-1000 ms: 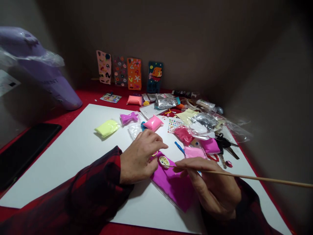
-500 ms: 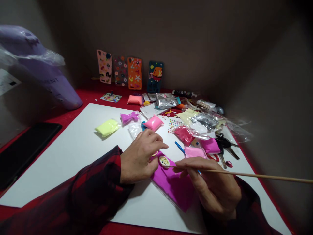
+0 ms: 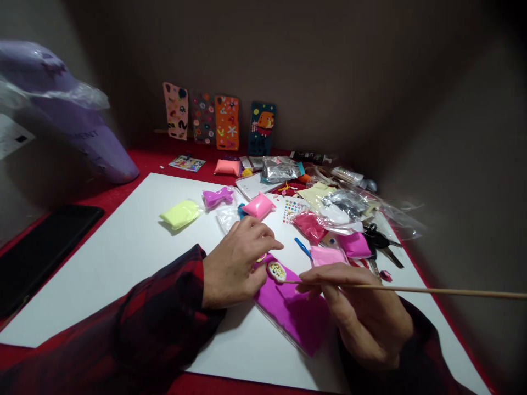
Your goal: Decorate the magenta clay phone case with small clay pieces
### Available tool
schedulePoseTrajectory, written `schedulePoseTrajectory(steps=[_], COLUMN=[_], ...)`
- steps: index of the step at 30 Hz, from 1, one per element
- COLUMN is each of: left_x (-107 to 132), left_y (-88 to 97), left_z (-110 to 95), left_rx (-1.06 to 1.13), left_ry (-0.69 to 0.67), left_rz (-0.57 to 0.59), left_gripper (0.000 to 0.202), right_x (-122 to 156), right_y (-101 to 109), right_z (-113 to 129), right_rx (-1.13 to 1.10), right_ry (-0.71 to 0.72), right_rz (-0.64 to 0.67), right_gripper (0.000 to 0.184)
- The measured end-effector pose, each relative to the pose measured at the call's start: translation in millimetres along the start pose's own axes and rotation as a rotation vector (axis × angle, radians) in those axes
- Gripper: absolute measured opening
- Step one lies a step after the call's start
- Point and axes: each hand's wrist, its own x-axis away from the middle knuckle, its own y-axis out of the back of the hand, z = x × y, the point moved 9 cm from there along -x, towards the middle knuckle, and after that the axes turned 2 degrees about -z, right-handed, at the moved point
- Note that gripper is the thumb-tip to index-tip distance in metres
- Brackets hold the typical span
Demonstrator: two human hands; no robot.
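Note:
My left hand (image 3: pixel 236 260) rests on the upper end of a magenta phone case (image 3: pixel 294 315) that lies on a white board (image 3: pixel 123 258), its fingers curled and pressing the case down. A small round clay decoration (image 3: pixel 276 271) with yellow and dark dots sits on the case beside my left fingertips. My right hand (image 3: pixel 362 312) pinches a long thin wooden stick (image 3: pixel 411 289), whose tip points at the decoration. The stick's other end runs off the right edge.
Bags of coloured clay lie beyond: yellow (image 3: pixel 181 214), purple (image 3: pixel 217 197), pink (image 3: pixel 258 206), dark pink (image 3: pixel 309 226). Several decorated phone cases (image 3: pixel 226 123) lean on the back wall. Keys (image 3: pixel 381 241) and plastic wrappers clutter the right. A black tablet (image 3: pixel 41 249) lies left.
My right hand has shifted slightly right and the stick's tip has drawn back a little from the decoration. My left hand has not moved.

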Motion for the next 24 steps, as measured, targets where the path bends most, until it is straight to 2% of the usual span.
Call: schedulePoseTrajectory(steps=[8, 14, 19, 24], left_x=[0.1, -0.9, -1.5, -0.5], left_y=[0.0, 0.0, -0.9, -0.3], left_z=[0.0, -0.2, 1.0, 0.7], left_rx=[-0.003, -0.006, -0.002, -0.012], left_ry=[-0.003, -0.004, 0.003, 0.002], left_rz=[0.0, -0.003, -0.002, 0.002], left_gripper=[0.031, 0.031, 0.03, 0.03], right_x=[6.6, 2.4, 3.2, 4.7], right_y=[-1.1, -1.0, -3.6, -1.3], right_z=[-8.3, -1.7, -7.8, -9.4], right_rx=[0.019, 0.031, 0.006, 0.007], right_ry=[-0.035, -0.01, -0.053, -0.09], right_rz=[-0.003, -0.022, 0.023, -0.003], right_gripper=[0.026, 0.023, 0.025, 0.023])
